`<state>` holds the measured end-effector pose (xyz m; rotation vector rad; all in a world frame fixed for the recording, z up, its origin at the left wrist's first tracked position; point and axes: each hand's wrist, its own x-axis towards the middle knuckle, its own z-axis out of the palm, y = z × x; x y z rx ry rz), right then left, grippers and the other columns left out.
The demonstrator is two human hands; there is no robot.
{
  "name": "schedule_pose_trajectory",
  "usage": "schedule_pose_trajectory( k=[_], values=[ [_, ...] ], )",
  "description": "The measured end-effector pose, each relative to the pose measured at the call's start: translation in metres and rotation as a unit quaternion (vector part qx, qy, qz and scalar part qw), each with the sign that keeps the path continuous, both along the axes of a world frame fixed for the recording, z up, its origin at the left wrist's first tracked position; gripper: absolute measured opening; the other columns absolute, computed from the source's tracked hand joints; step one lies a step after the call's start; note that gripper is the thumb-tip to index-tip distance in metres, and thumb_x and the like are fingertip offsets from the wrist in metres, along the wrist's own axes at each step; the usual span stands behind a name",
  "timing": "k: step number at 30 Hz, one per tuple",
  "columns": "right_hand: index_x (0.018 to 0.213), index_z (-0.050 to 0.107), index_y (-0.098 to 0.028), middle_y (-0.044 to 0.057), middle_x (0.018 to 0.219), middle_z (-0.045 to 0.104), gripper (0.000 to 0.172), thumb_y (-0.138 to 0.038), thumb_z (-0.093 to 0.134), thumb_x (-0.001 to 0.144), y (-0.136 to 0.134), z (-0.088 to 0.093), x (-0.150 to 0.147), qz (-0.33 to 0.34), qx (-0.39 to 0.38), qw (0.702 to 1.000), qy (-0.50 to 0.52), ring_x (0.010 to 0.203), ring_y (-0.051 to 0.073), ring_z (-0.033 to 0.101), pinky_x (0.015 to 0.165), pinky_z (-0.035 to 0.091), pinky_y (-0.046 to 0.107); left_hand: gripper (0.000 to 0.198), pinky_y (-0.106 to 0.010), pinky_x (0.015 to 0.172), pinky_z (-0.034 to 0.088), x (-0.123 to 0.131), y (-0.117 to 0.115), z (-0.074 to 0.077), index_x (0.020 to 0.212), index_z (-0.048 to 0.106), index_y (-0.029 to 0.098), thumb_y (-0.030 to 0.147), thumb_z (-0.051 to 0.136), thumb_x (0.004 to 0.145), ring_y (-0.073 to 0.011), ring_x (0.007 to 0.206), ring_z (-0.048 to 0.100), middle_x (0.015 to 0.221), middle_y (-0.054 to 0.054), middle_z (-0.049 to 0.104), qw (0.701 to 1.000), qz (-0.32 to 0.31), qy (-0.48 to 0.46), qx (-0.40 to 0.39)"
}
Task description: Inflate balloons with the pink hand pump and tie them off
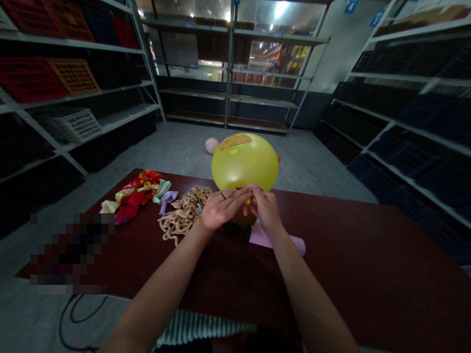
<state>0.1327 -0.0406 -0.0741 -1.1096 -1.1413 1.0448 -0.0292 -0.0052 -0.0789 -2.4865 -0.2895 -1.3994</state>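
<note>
Yellow balloon (pixel 245 163), one, inflated — above worktop (pixel 353 255), at far edge. Left hand (pixel 222 208): fingers nearly straight, closed on near end. Right hand (pixel 266 210): fingers curled, pinching same end.

red crate (pixel 25 78) beside orange crate (pixel 73 76) | white basket (pixel 79 123) on lower shelf (pixel 127 116) | black cable (pixel 88 348) on floor (pixel 176 143)

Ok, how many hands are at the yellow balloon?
2: the left hand and the right hand, together at the lower edge of the yellow balloon. Any behind would be hidden.
</note>
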Motion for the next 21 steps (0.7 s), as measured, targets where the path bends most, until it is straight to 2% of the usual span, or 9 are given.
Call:
schedule_pose_trajectory(
  k=[4,7,9,11,13,16,19,21],
  values=[
    [0.086,0.075,-0.016,-0.007,0.041,0.043,0.045,-0.058,0.059,0.089,-0.003,0.007,-0.001,-0.025,0.005,0.997,0.070,0.034,0.005,0.031,0.036,0.015,0.022,0.049,-0.036,0.095,0.059,0.005,-0.002,0.000,0.146,0.052,0.016,0.003,0.052,0.099,-0.0198,0.120,0.067,0.137,-0.014,0.065,0.997,-0.037,-0.048,-0.042],
    [0.095,0.076,-0.019,-0.010,0.041,0.040,0.039,-0.054,0.059,0.089,-0.005,0.011,-0.006,0.002,0.012,0.988,0.154,0.035,0.004,0.021,0.038,0.014,0.023,0.039,-0.034,0.090,0.059,0.014,-0.007,0.000,0.134,0.064,0.020,0.006,0.056,0.099,-0.0186,0.112,0.071,0.128,-0.010,0.071,0.985,-0.056,-0.127,-0.107],
    [0.096,0.074,-0.022,-0.012,0.043,0.037,0.035,-0.053,0.060,0.088,-0.008,0.013,-0.009,0.030,0.017,0.975,0.220,0.035,0.004,0.016,0.039,0.016,0.022,0.031,-0.035,0.087,0.058,0.021,-0.011,0.000,0.122,0.073,0.022,0.008,0.060,0.097,-0.0188,0.104,0.073,0.117,-0.007,0.076,0.965,-0.067,-0.193,-0.164],
    [0.094,0.073,-0.024,-0.013,0.046,0.036,0.030,-0.051,0.063,0.087,-0.010,0.015,-0.012,0.048,0.025,0.960,0.274,0.037,0.004,0.014,0.039,0.019,0.021,0.024,-0.034,0.083,0.057,0.029,-0.016,0.001,0.110,0.079,0.024,0.012,0.064,0.096,-0.0185,0.095,0.074,0.107,-0.006,0.079,0.932,-0.074,-0.260,-0.240],
    [0.092,0.071,-0.025,-0.013,0.049,0.036,0.025,-0.048,0.065,0.086,-0.012,0.018,-0.014,0.057,0.035,0.950,0.307,0.038,0.004,0.015,0.040,0.024,0.020,0.016,-0.033,0.080,0.057,0.037,-0.018,0.003,0.100,0.082,0.023,0.018,0.069,0.093,-0.0185,0.088,0.073,0.099,-0.005,0.080,0.884,-0.077,-0.318,-0.334],
    [0.086,0.069,-0.025,-0.011,0.052,0.040,0.024,-0.049,0.065,0.085,-0.012,0.017,-0.013,0.075,0.052,0.948,0.306,0.040,0.005,0.022,0.043,0.028,0.019,0.010,-0.031,0.075,0.057,0.044,-0.017,0.007,0.089,0.083,0.020,0.028,0.077,0.086,-0.0191,0.082,0.072,0.090,-0.006,0.079,0.778,-0.083,-0.393,-0.483],
    [0.073,0.066,-0.023,-0.006,0.058,0.054,0.026,-0.045,0.064,0.087,-0.008,0.011,-0.008,0.088,0.086,0.972,0.202,0.046,0.007,0.040,0.046,0.033,0.021,0.015,-0.024,0.065,0.053,0.045,-0.010,0.011,0.085,0.083,0.018,0.032,0.082,0.079,-0.0148,0.072,0.068,0.084,-0.006,0.078,0.667,-0.109,-0.450,-0.584],
    [0.073,0.065,-0.022,-0.002,0.069,0.064,0.024,-0.041,0.062,0.088,-0.005,0.006,-0.004,0.077,0.106,0.988,0.080,0.053,0.009,0.052,0.052,0.039,0.023,0.018,-0.020,0.058,0.048,0.043,-0.005,0.012,0.084,0.082,0.017,0.032,0.084,0.076,-0.0098,0.063,0.062,0.079,-0.004,0.076,0.611,-0.140,-0.468,-0.623]
  ],
)
